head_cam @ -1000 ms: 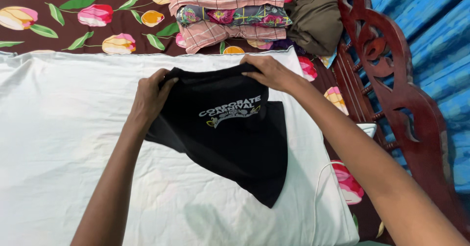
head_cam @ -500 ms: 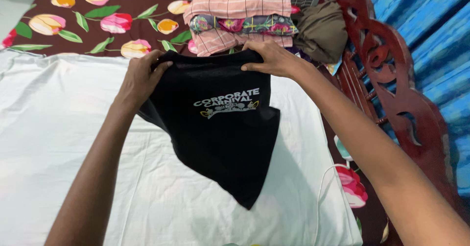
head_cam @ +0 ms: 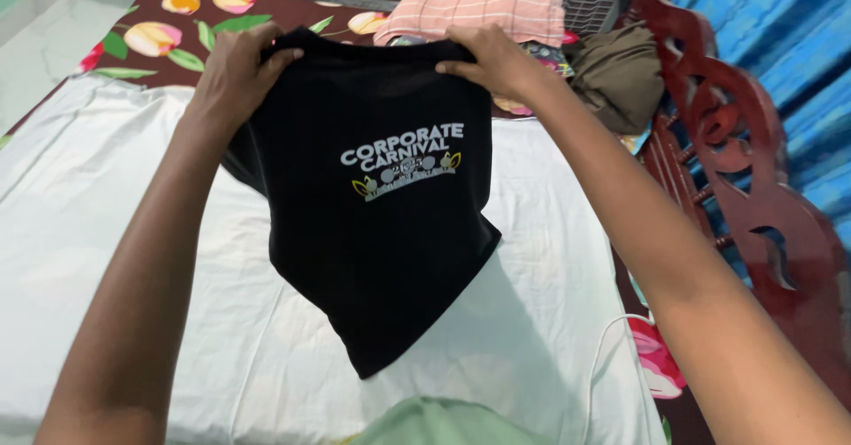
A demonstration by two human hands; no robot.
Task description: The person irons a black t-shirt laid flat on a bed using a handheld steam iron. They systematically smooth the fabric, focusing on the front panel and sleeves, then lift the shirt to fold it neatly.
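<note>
A black T-shirt (head_cam: 381, 232) with a small white and green print on its chest hangs in the air in front of me. My left hand (head_cam: 238, 68) grips its top left edge and my right hand (head_cam: 486, 59) grips its top right edge. The shirt's lower corner dangles just above a white cloth (head_cam: 106, 250) spread flat over the bed. Both arms are stretched forward.
A stack of folded clothes (head_cam: 483, 11), pink striped on top, lies at the far side beside a crumpled olive garment (head_cam: 620, 73). A dark floral bedsheet (head_cam: 151, 42) shows beyond the white cloth. A carved red wooden bed frame (head_cam: 753, 188) runs along the right. A white cable (head_cam: 603, 347) lies near the right edge.
Both hands have lifted the black T-shirt off the white cloth and raised it higher, so it now hangs free.
</note>
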